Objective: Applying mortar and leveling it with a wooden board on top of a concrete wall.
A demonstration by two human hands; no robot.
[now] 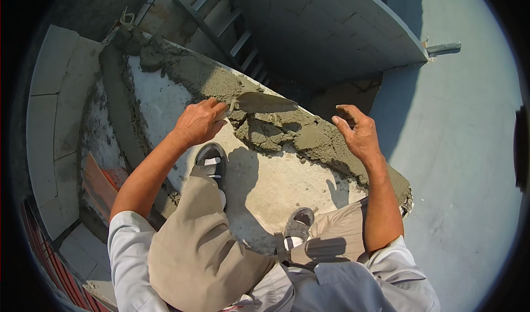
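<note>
Grey wet mortar [287,132] lies in a thick, lumpy band along the far edge of a pale concrete slab [259,185], running from the far left corner down toward the near right. In the head view, the left hand [200,121] is clamped around the handle of a trowel [264,102], whose pointed metal blade lies flat on top of the mortar, tip toward the right. The right hand [359,131] hovers just beside the mortar band on its right, fingers loosely curled and apart, holding nothing. Two feet in grey sandals stand on the slab: the left sandal [211,163] just near of the trowel hand, the right sandal [298,223] nearer still. Beyond the mortar, a ladder [232,33] leans in the shaded gap in front of a grey block wall [331,25]. Orange bricks [102,182] sit low on the left.
</note>
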